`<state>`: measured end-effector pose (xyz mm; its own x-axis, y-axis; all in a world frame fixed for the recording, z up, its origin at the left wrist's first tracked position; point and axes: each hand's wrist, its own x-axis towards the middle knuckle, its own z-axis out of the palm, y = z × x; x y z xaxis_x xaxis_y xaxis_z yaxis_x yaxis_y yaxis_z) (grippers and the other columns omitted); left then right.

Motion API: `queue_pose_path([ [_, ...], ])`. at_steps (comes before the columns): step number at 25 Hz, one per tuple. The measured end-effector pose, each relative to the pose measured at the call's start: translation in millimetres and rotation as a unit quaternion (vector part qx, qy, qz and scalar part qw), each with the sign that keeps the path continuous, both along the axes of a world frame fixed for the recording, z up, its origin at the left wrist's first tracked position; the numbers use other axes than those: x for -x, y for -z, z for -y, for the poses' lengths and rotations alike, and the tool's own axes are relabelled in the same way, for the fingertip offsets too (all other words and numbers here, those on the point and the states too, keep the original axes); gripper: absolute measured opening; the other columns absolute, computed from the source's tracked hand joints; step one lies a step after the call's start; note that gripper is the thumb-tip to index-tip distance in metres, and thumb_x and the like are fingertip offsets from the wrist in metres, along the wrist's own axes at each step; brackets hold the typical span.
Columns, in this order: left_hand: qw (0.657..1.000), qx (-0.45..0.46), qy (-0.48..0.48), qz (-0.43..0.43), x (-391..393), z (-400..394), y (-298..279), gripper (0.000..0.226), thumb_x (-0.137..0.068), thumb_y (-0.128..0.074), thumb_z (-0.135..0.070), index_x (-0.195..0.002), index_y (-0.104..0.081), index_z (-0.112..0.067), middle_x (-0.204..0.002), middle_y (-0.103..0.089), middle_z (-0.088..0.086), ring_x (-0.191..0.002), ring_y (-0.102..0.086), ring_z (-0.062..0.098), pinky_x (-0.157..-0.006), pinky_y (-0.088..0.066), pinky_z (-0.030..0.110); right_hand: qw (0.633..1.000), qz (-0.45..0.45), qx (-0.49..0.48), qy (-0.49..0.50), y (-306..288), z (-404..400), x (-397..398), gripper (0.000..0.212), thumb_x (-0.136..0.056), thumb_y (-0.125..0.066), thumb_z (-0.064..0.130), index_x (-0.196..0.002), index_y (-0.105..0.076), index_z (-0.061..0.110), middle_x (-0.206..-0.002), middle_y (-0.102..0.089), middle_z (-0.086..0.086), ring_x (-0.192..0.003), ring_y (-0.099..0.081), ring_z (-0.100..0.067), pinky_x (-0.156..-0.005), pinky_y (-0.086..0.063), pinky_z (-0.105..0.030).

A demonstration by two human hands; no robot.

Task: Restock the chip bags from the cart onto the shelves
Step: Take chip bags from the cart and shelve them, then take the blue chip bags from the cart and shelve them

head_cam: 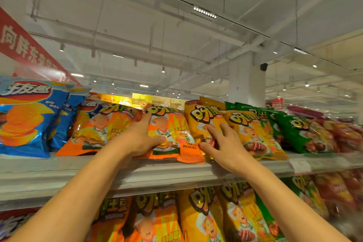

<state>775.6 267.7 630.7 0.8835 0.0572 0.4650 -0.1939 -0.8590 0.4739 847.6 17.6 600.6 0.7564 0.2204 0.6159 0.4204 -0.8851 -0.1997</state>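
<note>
Both my arms reach up to the top shelf (pixel 167 175). My left hand (pixel 137 139) lies on an orange chip bag (pixel 172 135) that leans at the shelf's front; the forefinger points up along its left edge and the thumb presses its lower face. My right hand (pixel 222 145) rests with spread, straight fingers on a yellow chip bag (pixel 202 121) just to the right. Another orange bag (pixel 102 131) leans to the left of my left hand. The cart is out of view.
Blue chip bags (pixel 29 116) fill the shelf's left end. Yellow (pixel 253 133), green (pixel 300 133) and red bags (pixel 341 133) run to the right. The lower shelf holds more orange and yellow bags (pixel 198 216). A white pillar (pixel 245 80) stands behind the shelving.
</note>
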Motion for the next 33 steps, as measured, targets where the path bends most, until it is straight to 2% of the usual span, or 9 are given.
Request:
queue_pose_path([
  [7,0.997,-0.062,-0.044,0.003,7.2,-1.8,11.2,0.09,-0.093,-0.055,-0.061,-0.161,-0.009,-0.027,-0.165,-0.025,0.008,-0.147,-0.033,0.03,-0.116,-0.034,0.043,0.999,0.004,-0.004,-0.036,2.4,7.2,2.5,0.069,-0.096,-0.048,0.057,-0.157,-0.021,0.038,-0.168,-0.006,-0.006,-0.154,-0.004,-0.028,-0.122,-0.015,-0.049],
  [11,0.975,-0.12,-0.097,0.158,11.0,22.2,15.2,0.085,-0.091,-0.058,-0.058,-0.16,-0.022,-0.023,-0.164,-0.019,0.012,-0.151,-0.014,0.032,-0.121,-0.021,0.047,0.996,0.017,-0.042,-0.072,3.8,9.6,5.3,0.071,-0.095,-0.051,0.058,-0.157,-0.023,0.036,-0.168,-0.009,-0.005,-0.155,-0.004,-0.024,-0.124,-0.016,-0.049],
  [16,0.954,-0.147,-0.031,0.26,8.8,91.8,26.3,0.077,-0.09,-0.061,-0.053,-0.156,-0.035,-0.023,-0.163,-0.023,0.009,-0.154,-0.009,0.03,-0.124,-0.017,0.05,0.983,0.097,-0.106,-0.113,19.2,49.8,10.8,0.072,-0.093,-0.056,0.057,-0.154,-0.024,0.037,-0.161,-0.021,0.005,-0.151,-0.012,-0.014,-0.12,-0.02,-0.039],
  [21,0.931,-0.129,0.119,0.319,-20.2,208.7,60.0,0.066,-0.091,-0.065,-0.046,-0.149,-0.047,-0.02,-0.159,-0.033,0.008,-0.154,-0.016,0.028,-0.123,-0.023,0.049,0.977,0.111,-0.14,-0.12,50.4,159.6,10.8,0.071,-0.092,-0.061,0.051,-0.153,-0.026,0.04,-0.154,-0.026,0.016,-0.148,-0.015,-0.005,-0.12,-0.022,-0.031],
  [25,0.938,-0.111,0.204,0.259,-50.7,327.5,115.1,0.062,-0.093,-0.065,-0.041,-0.147,-0.049,-0.015,-0.157,-0.037,0.01,-0.153,-0.02,0.028,-0.123,-0.025,0.046,0.979,0.074,-0.181,-0.063,108.1,279.0,10.1,0.07,-0.09,-0.066,0.043,-0.151,-0.034,0.03,-0.15,-0.036,0.007,-0.143,-0.027,-0.008,-0.113,-0.02,-0.01],
  [26,0.94,-0.106,0.222,0.235,-57.9,355.2,132.4,0.061,-0.093,-0.067,-0.038,-0.146,-0.05,-0.013,-0.155,-0.038,0.012,-0.152,-0.023,0.03,-0.122,-0.026,0.046,0.98,0.056,-0.188,-0.044,126.1,308.0,10.3,0.069,-0.091,-0.068,0.037,-0.151,-0.037,0.024,-0.149,-0.039,0.001,-0.142,-0.031,-0.012,-0.112,-0.021,-0.01],
  [28,0.943,-0.103,0.262,0.175,-70.9,409.3,177.6,0.06,-0.094,-0.067,-0.035,-0.145,-0.05,-0.009,-0.151,-0.042,0.015,-0.148,-0.03,0.033,-0.121,-0.028,0.045,0.978,0.012,-0.21,-0.002,170.6,365.8,9.6,0.067,-0.091,-0.07,0.029,-0.149,-0.04,0.014,-0.147,-0.043,-0.006,-0.141,-0.036,-0.021,-0.118,-0.026,-0.026],
  [30,0.944,-0.085,0.298,0.109,-83.7,454.3,230.2,0.061,-0.093,-0.064,-0.037,-0.145,-0.051,-0.008,-0.147,-0.047,0.016,-0.143,-0.037,0.032,-0.12,-0.028,0.04,0.97,-0.038,-0.237,0.047,215.8,417.7,9.0,0.067,-0.091,-0.071,0.027,-0.148,-0.041,0.013,-0.147,-0.044,-0.008,-0.14,-0.038,-0.024,-0.118,-0.029,-0.038],
  [33,0.939,-0.068,0.337,0.003,-98.2,509.5,317.1,0.061,-0.092,-0.063,-0.036,-0.143,-0.052,-0.004,-0.141,-0.053,0.019,-0.135,-0.045,0.029,-0.116,-0.027,0.032,0.947,-0.112,-0.278,0.119,288.6,493.1,12.4,0.064,-0.091,-0.072,0.027,-0.146,-0.043,0.013,-0.141,-0.048,-0.01,-0.133,-0.043,-0.024,-0.107,-0.033,-0.027],
])
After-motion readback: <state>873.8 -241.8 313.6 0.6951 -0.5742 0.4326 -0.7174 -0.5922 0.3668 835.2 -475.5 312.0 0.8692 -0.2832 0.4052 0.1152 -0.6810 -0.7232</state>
